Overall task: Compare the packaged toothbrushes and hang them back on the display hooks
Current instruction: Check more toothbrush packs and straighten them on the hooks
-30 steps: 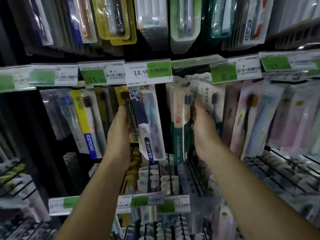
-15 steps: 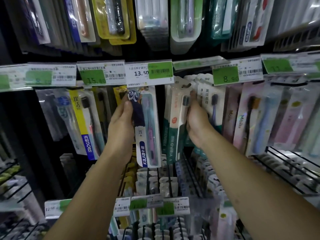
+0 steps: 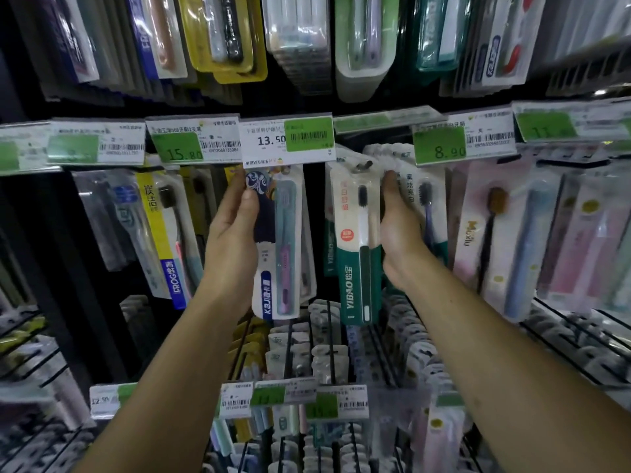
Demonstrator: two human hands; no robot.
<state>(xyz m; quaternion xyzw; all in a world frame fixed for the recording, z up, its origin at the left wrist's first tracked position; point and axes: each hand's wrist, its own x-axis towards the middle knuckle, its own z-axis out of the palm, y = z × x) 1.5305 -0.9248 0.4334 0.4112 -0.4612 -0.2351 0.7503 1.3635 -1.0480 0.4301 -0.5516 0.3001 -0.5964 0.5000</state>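
Note:
My left hand grips the left edge of a white and dark blue toothbrush pack holding a teal and pink brush, with its top just under the 13.50 price tag. My right hand grips the right edge of a white and green YIBAO toothbrush pack. That pack's hang hole sits on a metal hook end. Both packs hang upright, side by side, a small gap between them.
More toothbrush packs hang left and right of my hands and in the row above. Price tags line the rail. Below, wire hooks carry several small packs above another tag rail.
Both hands have risen with their packs. The blue pack's top now sits just below the 13.50 tag, and the green pack has turned to face me with its hole at the hook.

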